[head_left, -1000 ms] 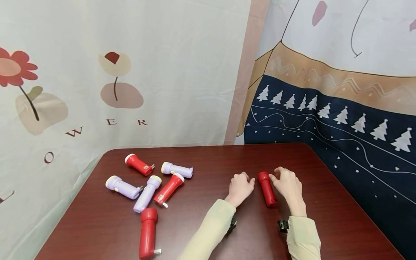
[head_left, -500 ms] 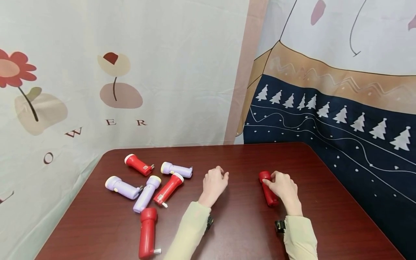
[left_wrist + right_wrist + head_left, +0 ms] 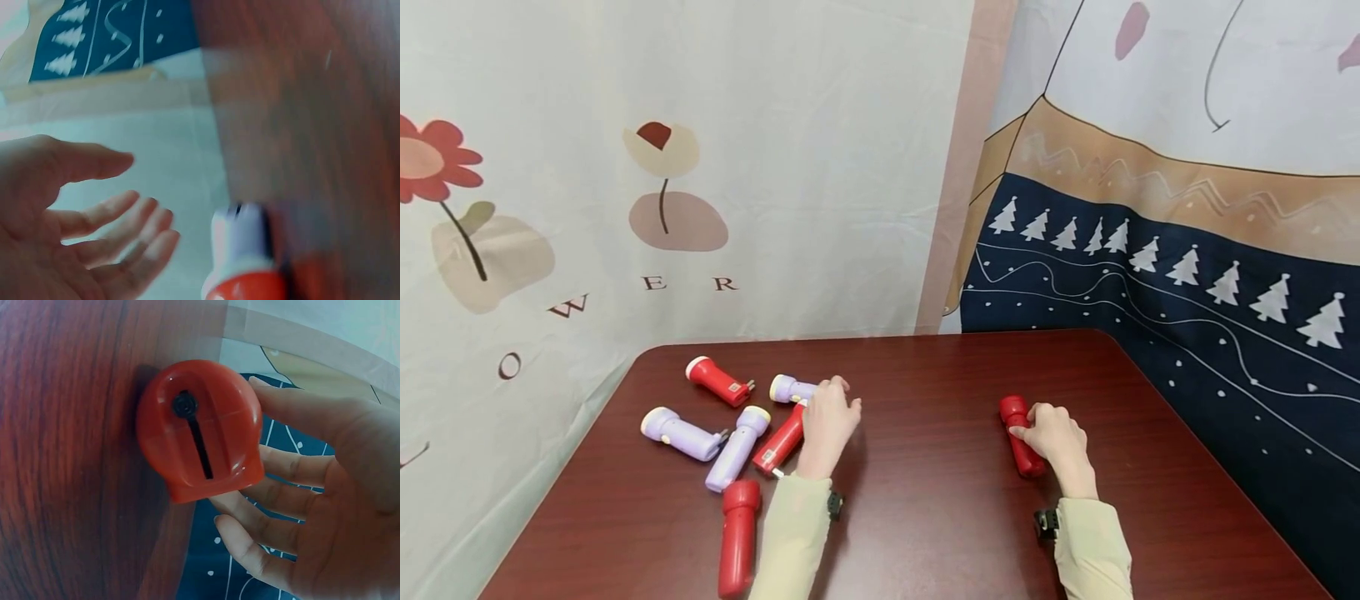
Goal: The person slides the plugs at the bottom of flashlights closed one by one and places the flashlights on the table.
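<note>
My left hand (image 3: 829, 427) is over the right side of a group of flashlights, hiding parts of a red flashlight (image 3: 778, 442) and a purple flashlight (image 3: 784, 388). In the left wrist view, its fingers (image 3: 125, 250) are loosely bent with nothing between them, apart from the purple flashlight (image 3: 240, 234). My right hand (image 3: 1060, 442) holds another red flashlight (image 3: 1022, 454) lying on the table at the right. Its thumb is against the upper side, while the other fingertips are hidden behind the red body (image 3: 200, 434) in the right wrist view.
Around the left hand lie two more purple flashlights (image 3: 681, 435) and another red flashlight (image 3: 718, 381) with metal prongs. A larger red flashlight (image 3: 739, 542) sits nearer the front. The brown table (image 3: 925, 517) meets printed cloths behind and at the right.
My left hand has moved left, from beside the right-hand red flashlight to above the flashlight group. My right hand has closed in on that red flashlight, which has shifted slightly right.
</note>
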Demonstrator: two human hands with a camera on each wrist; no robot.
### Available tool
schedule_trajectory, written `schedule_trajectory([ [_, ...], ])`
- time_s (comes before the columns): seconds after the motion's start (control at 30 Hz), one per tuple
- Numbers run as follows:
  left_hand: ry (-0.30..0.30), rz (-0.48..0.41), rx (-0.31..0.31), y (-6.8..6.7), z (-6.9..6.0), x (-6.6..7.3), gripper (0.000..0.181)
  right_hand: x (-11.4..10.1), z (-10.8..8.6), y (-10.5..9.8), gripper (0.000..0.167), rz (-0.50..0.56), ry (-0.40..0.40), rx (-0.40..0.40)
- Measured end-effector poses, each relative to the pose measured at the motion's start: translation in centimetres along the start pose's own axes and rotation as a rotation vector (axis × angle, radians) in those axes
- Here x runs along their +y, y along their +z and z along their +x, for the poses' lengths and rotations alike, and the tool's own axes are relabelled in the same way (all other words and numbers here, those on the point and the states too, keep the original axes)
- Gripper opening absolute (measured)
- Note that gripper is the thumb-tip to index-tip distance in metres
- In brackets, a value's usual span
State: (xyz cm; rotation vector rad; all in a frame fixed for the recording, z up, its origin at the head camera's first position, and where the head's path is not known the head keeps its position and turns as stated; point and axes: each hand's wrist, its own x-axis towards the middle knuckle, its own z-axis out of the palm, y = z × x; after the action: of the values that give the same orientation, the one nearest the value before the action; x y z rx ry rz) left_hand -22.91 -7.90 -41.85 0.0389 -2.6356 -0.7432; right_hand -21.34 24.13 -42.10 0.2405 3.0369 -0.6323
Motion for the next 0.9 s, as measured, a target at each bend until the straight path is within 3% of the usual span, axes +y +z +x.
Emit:
schedule_trajectory([
  [0.27,-0.080,0.154,-0.082,-3.1,-0.1,-3.4,0.038,-0.1,0.1,-0.1,0.040,-0.004,0.012,-0.011],
  [0.4,-0.123,0.172,-0.139,-3.9,-0.2,-4.7,0.037,-0.1,0.2,-0.2,0.039,-0.010,0.021,-0.014],
  [0.7,-0.157,0.185,-0.371,-4.6,-0.3,-6.0,0.046,-0.2,0.2,-0.2,0.040,-0.002,0.036,-0.019],
  [0.9,-0.174,0.191,-0.417,-4.5,-0.4,-6.7,0.043,-0.1,0.3,0.0,0.040,0.000,0.035,-0.017],
])
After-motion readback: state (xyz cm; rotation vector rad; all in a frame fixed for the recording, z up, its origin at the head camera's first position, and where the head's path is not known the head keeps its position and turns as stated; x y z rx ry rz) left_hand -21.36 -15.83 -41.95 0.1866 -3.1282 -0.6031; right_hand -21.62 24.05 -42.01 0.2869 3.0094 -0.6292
